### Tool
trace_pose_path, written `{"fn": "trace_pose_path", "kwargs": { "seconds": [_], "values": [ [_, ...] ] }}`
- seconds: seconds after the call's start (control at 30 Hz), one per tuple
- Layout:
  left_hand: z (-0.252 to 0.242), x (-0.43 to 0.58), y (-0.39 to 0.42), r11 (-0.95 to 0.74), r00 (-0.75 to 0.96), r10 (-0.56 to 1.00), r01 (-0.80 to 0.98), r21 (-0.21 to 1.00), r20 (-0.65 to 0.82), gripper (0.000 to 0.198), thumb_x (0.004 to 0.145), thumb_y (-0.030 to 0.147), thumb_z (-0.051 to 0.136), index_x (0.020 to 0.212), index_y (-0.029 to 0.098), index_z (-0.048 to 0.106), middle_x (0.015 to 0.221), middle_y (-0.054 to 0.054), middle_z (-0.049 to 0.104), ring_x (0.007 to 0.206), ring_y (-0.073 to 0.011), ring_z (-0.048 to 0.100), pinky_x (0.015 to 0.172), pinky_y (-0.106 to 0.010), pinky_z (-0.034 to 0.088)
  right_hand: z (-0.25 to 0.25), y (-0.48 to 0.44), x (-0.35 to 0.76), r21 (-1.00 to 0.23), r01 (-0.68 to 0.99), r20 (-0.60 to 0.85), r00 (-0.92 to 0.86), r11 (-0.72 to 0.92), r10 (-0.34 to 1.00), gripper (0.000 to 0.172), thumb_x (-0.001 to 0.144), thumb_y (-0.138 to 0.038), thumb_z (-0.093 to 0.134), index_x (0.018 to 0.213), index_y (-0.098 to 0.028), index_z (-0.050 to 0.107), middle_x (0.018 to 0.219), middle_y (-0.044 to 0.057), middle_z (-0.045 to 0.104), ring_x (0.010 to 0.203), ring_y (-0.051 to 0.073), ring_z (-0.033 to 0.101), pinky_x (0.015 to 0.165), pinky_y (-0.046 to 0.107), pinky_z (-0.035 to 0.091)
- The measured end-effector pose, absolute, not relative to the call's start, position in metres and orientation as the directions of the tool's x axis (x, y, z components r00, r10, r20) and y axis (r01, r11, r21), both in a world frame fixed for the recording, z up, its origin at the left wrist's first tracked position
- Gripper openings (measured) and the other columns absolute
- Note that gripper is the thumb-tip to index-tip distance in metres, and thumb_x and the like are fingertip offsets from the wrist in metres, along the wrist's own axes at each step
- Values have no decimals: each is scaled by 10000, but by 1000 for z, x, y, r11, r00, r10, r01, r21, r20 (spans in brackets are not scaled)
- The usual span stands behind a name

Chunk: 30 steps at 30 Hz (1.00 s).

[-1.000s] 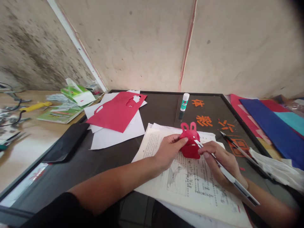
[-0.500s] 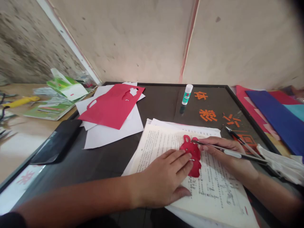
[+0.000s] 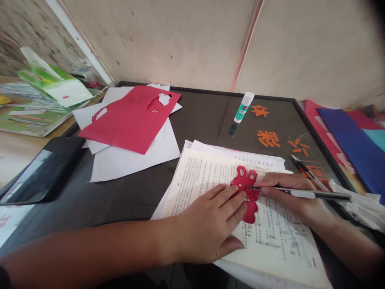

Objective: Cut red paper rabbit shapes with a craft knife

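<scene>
A small red paper cutout [image 3: 250, 211], rabbit-shaped with two looped ears, lies on a printed book page [image 3: 207, 176]. My left hand [image 3: 215, 222] is laid flat across the cutout's left side, fingers stretched out and pressing it to the page. Part of the cutout is hidden beneath those fingers. From the right, my right hand [image 3: 296, 196] pinches a slim craft knife [image 3: 302, 193] near its front end. The knife's dark tip touches or hovers just over the cutout's head, below the ears; contact is hard to judge.
Behind the book stands a glue stick [image 3: 243, 108]. Orange paper characters [image 3: 267, 138] and a pen [image 3: 306, 168] lie to the right. A red sheet with cut holes [image 3: 129, 124] rests on white paper [image 3: 135, 166], left. A black phone [image 3: 42, 170] lies farther left.
The knife tip has moved from the ears down to the middle of the cutout's head. The right ear's loop now shows clearly. My left hand stays on the paper; the view has shifted slightly.
</scene>
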State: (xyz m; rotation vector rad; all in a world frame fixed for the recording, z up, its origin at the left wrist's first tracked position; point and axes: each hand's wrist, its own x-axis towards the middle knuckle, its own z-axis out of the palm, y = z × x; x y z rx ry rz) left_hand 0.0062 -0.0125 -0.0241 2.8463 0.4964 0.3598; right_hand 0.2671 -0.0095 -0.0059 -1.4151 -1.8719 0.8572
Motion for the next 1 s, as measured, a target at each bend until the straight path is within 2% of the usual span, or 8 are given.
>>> {"fn": "trace_pose_path", "kwargs": {
  "seconds": [0.53,0.67,0.83,1.0],
  "values": [
    [-24,6,-13,-921,909,356,303,245,217,604,1004,486,409,1390,25,474,1475,-194,451,1400,-350,357,1182,-465,224,-7,-11,265,-811,537,108,-252,232,962,96,840,-329,717,866,-263,783,824,20,776,772,209,744,660,284,603],
    [-24,6,-13,-924,905,354,300,239,235,594,1001,476,430,1375,18,485,1465,-206,456,1396,-353,366,1179,-465,234,-11,-12,266,-791,529,156,-309,306,938,88,862,-263,701,924,-264,764,866,17,771,780,188,733,669,267,595],
    [-23,5,-14,-924,906,355,303,232,230,603,999,473,422,1370,0,477,1471,-253,426,1392,-366,375,1173,-475,253,-13,-12,269,-735,498,271,-406,460,873,184,883,-172,657,1009,-285,731,903,16,755,804,177,723,652,264,576],
    [-23,6,-14,-929,900,352,302,213,257,600,998,468,426,1355,-10,483,1449,-263,447,1381,-369,393,1165,-478,276,-14,-12,271,-738,492,274,-408,463,871,177,889,-194,649,1006,-301,729,892,18,754,784,188,724,635,280,575]
  ]
}}
